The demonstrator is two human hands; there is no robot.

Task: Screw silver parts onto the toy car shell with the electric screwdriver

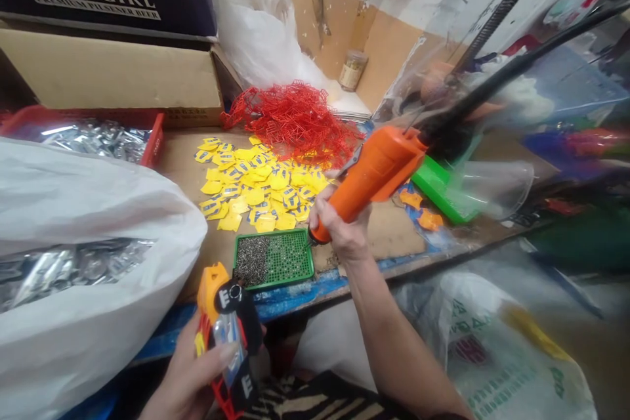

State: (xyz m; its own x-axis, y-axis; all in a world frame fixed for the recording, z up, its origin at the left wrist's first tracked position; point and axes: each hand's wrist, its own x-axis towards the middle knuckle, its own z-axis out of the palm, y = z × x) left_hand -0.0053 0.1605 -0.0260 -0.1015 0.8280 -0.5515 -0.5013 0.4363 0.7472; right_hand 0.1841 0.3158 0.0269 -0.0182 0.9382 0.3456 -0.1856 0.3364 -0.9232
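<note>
Nearest the camera, the left hand [197,374] has its grip closed around a small assembled piece [229,335] made of orange, black, red and clear parts, held low in front of the bench edge with the thumb pressed along its clear face. Beside it on the left bulges a big white bag [73,210], its opening showing shiny metal parts.

A little further in, the right hand [344,230] is clenched around the orange electric screwdriver [369,177], which tilts down to the left so that its tip sits just at the right edge of the green screw tray [290,256]. That tray lies flat on the bench [187,164], near its blue front edge, with a heap of small dark screws gathered in its left half. A black cable runs from the back of the screwdriver up to the right.

Beyond the tray spreads a loose pile of yellow plastic tags [256,184], and behind those a tangle of red wire frames [295,118]. To the right of the screwdriver lies a green plastic block [436,187] with a few orange pieces near it. On the left, a red bin [152,138] holds more metal parts, and cardboard boxes [113,72] are stacked behind it. A small jar [353,69] stands at the far wall.
</note>
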